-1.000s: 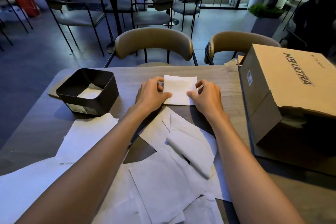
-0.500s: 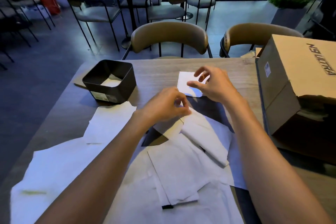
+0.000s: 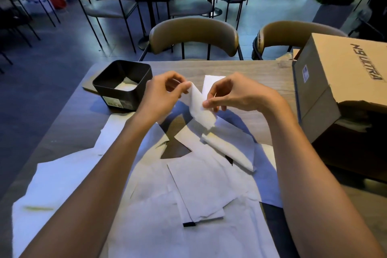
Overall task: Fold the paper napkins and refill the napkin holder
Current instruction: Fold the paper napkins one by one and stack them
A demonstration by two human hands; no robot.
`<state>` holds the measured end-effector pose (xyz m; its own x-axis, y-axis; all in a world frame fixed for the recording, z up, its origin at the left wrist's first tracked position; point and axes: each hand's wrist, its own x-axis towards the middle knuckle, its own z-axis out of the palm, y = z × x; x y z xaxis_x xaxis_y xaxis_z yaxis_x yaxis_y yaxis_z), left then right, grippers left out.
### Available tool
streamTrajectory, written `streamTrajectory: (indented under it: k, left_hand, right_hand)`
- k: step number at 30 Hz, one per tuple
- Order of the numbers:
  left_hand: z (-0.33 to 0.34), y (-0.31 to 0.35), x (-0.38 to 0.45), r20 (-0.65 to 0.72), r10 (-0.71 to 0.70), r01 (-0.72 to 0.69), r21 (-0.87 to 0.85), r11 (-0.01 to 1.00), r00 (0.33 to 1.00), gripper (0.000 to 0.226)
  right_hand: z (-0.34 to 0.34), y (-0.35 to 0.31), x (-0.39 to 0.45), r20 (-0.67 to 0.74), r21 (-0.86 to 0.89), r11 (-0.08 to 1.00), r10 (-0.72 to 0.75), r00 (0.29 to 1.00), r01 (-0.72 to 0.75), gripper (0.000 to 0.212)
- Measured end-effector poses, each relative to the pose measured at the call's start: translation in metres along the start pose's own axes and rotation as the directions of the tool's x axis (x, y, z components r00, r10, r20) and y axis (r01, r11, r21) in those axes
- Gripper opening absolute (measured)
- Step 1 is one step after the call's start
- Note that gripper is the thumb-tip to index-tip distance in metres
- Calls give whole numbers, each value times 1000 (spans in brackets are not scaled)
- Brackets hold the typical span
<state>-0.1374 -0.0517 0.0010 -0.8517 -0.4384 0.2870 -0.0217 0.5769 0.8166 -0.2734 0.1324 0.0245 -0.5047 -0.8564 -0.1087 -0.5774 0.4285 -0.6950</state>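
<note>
A white paper napkin hangs in the air above the table, held by both hands. My left hand pinches its upper edge and my right hand pinches its right side. Behind my right hand a folded napkin lies flat on the table. The black square napkin holder stands at the left with white napkins inside. Several unfolded napkins lie spread over the near half of the table, one folded strip among them.
A large cardboard box stands on the right side of the wooden table. Two tan chairs face the far edge. More tables and chairs fill the room beyond.
Both hands left the folded napkin on the table. My left hand picked up another napkin from the pile, and my right hand came over and took hold of it too.
</note>
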Motion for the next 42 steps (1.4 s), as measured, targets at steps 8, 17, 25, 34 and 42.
streamTrajectory:
  k: [8,17,25,34,42]
  left_hand:
    - [-3,-7,3,97,-37,47,-104,993,995,12]
    - [2,-8,1,309,-150,185,-87,979,939,58]
    - [-10,-14,4,381,-86,179,-216,960,920,46]
    - [-20,-14,11,247,-281,372,-541,754,928,42]
    - [13,-15,33,261,-211,290,-314,904,942,35]
  right_hand:
    - [7,3,9,-178,192,981,8,984,26,32]
    - [41,4,22,-232,-5,999,-41,972,41,40]
    - [33,-5,17,-333,380,920,40,942,96,41]
    - [33,-5,20,-312,491,865,67,948,101,40]
    - [13,12,16,-504,472,878,193,842,81,29]
